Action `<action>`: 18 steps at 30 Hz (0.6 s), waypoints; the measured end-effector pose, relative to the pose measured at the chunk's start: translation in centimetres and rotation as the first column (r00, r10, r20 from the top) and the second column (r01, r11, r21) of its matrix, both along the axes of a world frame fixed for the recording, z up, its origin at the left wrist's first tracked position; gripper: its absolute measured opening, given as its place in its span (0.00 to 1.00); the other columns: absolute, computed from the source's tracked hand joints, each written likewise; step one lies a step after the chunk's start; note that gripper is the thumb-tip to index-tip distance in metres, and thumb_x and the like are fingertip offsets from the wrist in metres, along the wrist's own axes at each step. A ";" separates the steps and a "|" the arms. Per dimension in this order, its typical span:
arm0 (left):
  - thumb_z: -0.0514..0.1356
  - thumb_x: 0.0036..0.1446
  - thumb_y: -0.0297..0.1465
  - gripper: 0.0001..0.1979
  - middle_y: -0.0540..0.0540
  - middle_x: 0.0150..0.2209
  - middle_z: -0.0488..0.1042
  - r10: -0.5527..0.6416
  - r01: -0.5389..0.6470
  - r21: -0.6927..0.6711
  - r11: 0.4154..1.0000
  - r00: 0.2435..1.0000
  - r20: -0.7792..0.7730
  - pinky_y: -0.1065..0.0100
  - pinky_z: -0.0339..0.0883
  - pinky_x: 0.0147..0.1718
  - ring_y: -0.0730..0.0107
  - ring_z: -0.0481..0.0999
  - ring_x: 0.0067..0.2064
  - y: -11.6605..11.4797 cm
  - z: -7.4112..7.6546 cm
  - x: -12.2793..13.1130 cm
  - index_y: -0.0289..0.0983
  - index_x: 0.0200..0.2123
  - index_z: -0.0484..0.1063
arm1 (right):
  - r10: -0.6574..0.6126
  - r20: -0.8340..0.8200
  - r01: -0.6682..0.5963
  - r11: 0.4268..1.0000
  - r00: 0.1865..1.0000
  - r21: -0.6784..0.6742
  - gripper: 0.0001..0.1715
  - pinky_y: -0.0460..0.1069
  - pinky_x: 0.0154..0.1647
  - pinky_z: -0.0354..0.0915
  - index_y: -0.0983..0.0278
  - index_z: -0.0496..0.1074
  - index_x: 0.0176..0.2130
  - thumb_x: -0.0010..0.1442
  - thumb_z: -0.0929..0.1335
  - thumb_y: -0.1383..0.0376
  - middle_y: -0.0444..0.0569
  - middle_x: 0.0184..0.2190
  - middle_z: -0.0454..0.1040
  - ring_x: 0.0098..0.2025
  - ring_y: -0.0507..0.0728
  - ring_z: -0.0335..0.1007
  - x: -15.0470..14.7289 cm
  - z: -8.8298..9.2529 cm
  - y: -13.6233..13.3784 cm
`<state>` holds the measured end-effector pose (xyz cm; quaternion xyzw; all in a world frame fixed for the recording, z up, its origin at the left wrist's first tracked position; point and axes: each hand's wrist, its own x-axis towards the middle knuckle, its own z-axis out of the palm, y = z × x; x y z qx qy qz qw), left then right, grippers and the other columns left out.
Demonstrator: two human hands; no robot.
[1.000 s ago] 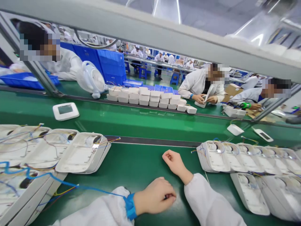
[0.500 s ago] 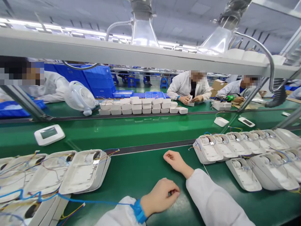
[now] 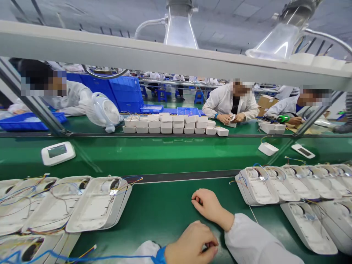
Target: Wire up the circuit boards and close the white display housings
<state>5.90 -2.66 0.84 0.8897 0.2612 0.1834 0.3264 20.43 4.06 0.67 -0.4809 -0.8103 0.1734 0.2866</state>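
As the left hand, wearing a blue wristband, lies over the green bench, we see the right hand just beyond it. Both sets of fingers curl loosely inward, though we cannot tell whether either grip closes fully. We find wired, open white housings in rows on both sides, those at right just beside the right sleeve.

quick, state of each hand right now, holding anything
Left hand: loosely closed, nothing visible in it.
Right hand: loosely closed, nothing visible in it.
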 end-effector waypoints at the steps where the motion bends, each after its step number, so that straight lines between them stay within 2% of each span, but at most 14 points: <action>1: 0.64 0.52 0.27 0.05 0.51 0.31 0.80 0.003 -0.002 -0.008 1.000 1.000 0.005 0.67 0.63 0.40 0.68 0.77 0.34 -0.1 0.1 -0.1 0.40 0.35 0.76 | 0.002 0.003 -0.002 1.000 1.000 0.000 0.04 0.47 0.35 0.56 0.62 0.71 0.34 0.57 0.69 0.71 0.41 0.26 0.71 0.31 0.52 0.66 0.0 0.1 0.0; 9: 0.55 0.61 0.28 0.07 0.48 0.32 0.77 -0.054 0.057 -0.062 0.996 0.998 0.042 0.64 0.63 0.40 0.67 0.74 0.33 0.1 2.0 -0.5 0.40 0.38 0.73 | -0.010 0.033 0.011 0.999 0.999 -0.040 0.01 0.47 0.39 0.60 0.61 0.74 0.35 0.58 0.70 0.67 0.42 0.28 0.75 0.34 0.53 0.69 0.2 0.6 0.1; 18: 0.54 0.63 0.29 0.08 0.47 0.34 0.78 -0.098 0.101 -0.088 0.991 0.994 0.043 0.63 0.64 0.40 0.67 0.74 0.35 0.2 1.9 -0.8 0.40 0.40 0.73 | 0.005 0.065 -0.003 1.000 0.998 -0.019 0.01 0.47 0.38 0.61 0.62 0.74 0.35 0.59 0.70 0.67 0.42 0.28 0.76 0.33 0.53 0.70 0.2 0.9 0.0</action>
